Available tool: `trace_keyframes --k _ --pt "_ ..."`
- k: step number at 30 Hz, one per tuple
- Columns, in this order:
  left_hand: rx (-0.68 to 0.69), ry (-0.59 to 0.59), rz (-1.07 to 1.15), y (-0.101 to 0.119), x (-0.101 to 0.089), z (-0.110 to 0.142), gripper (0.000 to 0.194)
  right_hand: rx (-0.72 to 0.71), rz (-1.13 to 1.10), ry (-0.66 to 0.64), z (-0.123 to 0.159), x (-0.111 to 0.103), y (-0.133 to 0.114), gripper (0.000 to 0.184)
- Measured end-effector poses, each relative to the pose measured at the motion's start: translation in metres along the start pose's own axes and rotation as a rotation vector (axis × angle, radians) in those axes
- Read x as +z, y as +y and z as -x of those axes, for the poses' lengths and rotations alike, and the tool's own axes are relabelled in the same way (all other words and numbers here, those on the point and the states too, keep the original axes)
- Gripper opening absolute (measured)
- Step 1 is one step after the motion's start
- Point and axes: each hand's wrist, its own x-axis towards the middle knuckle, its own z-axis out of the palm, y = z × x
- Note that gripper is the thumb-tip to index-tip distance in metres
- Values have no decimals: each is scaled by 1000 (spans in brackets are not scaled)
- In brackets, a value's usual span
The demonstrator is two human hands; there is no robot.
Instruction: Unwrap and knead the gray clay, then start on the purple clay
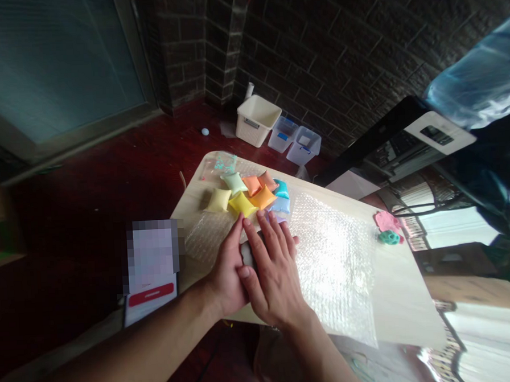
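My left hand [228,272] cups a grey lump that looks like modelling clay [247,256] from the left and below. Across the top lies my right hand [273,270], its fingers stretched forward, so the lump sits pressed between both palms and is mostly covered. Just beyond my fingertips are several small pillow-shaped pouches, among them a yellow pouch [242,205], an orange pouch [263,197], a cream pouch [218,200], a pale green pouch [234,183] and a teal pouch [281,188]. A lilac pouch is partly hidden by my right fingers.
Bubble wrap [333,261] covers much of the pale table [408,297]. Pink [387,221] and green [389,237] moulded pieces lie near its right edge. A clear bag [219,163] is at the far corner. Beyond, a white bin [255,125] and clear boxes [304,145] stand on the floor.
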Motion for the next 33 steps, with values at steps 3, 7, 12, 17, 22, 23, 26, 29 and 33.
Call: trace_keyframes --k 3,7,12,17,22,23,26,29,33 --pt "10 22 12 -2 2 0 75 18 -7 -26 -2 5 -2 68" --pt "-20 15 45 2 11 2 77 28 -24 6 -4 2 -4 68" --pt "-75 34 69 6 9 1 80 30 -115 -20 -1 3 -3 72" --pt "-158 75 -59 15 -4 -5 72 134 -411 7 5 -5 16 64" --pt "-427 132 -197 20 -7 -3 78 300 -646 -130 6 -28 42 44" --pt "-456 133 -222 20 -9 -3 80 365 -720 -180 7 -31 46 38" --pt "-462 133 -293 21 -11 -3 83 514 -912 -162 12 -33 55 25" --pt "-362 61 -351 24 -10 -5 78 659 -1037 84 18 -31 65 21" --pt "-57 67 -675 23 -13 -11 50 776 -1114 299 22 -31 78 26"
